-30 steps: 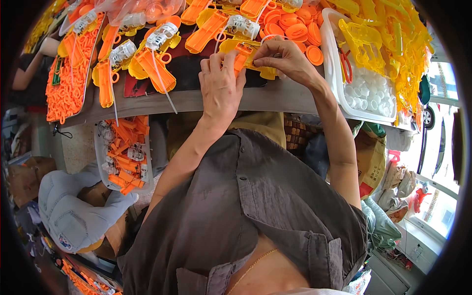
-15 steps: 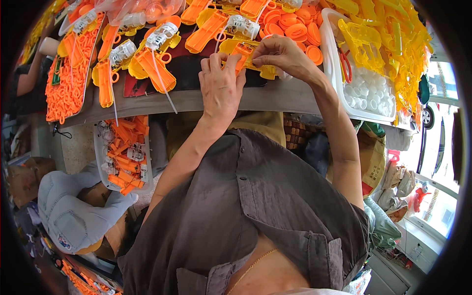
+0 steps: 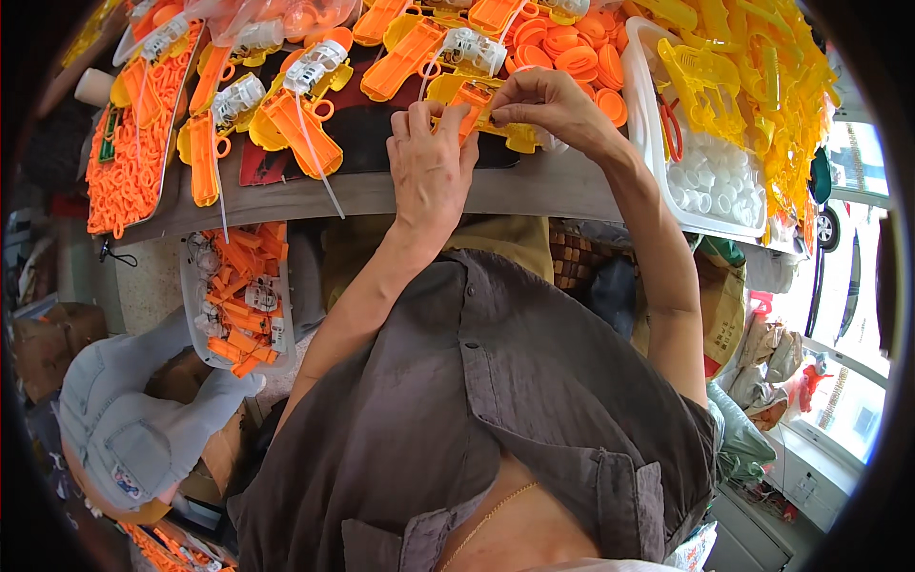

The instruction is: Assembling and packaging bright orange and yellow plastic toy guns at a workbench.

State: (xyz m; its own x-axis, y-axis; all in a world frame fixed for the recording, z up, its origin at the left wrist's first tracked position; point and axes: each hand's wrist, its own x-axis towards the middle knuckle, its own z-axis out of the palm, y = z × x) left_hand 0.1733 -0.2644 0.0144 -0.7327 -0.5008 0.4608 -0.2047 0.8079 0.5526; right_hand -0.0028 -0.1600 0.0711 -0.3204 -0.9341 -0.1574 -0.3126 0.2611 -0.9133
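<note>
My left hand (image 3: 429, 170) has its fingers curled on a yellow plastic toy shell (image 3: 519, 139) with an orange piece (image 3: 473, 96) set in it, at the near edge of the table. Over the shell's right side, my right hand (image 3: 558, 107) is pinched, thumb against forefinger; whatever lies between the fingertips is too small to make out. Left of my hands lie several part-built toys, among them a yellow shell with an orange piece (image 3: 303, 135), a white cylinder (image 3: 315, 65) and a thin white strip hanging over the table edge.
Orange discs (image 3: 576, 63) lie beyond my right hand. A white bin (image 3: 652, 143) at the right holds yellow shells (image 3: 701, 81) and white caps (image 3: 720, 176). Orange rings (image 3: 129, 186) fill a tray at the left. Below the table, a tub (image 3: 197, 329) contains orange parts; beside it sits a person in jeans (image 3: 124, 419).
My hands stay at the same toy, with only a slight shift of the right fingers. The person at the left has leaned further left, and their arm has left the upper left.
</note>
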